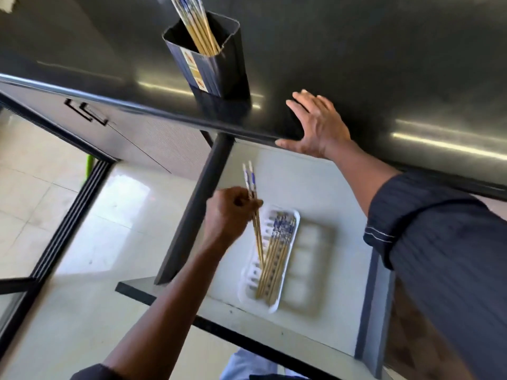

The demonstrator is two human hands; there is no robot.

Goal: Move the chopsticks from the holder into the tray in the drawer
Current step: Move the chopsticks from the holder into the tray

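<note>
A dark square holder (219,69) stands on the shiny counter near its front edge, with several bamboo chopsticks (197,28) leaning in it. Below, the open drawer (323,187) holds a white slotted tray (290,215) where several blue-and-white-topped chopsticks (275,259) lie side by side. My left hand (227,212) is closed around a pair of chopsticks (253,209), held over the tray's left edge with their tips pointing down into it. My right hand (318,124) rests flat and open on the counter edge, to the right of the holder.
The dark steel counter (384,64) spans the top of the view. A black drawer side rail (197,209) runs beside my left hand. A cabinet door with a black handle (87,112) is at the left, above a pale tiled floor (41,201).
</note>
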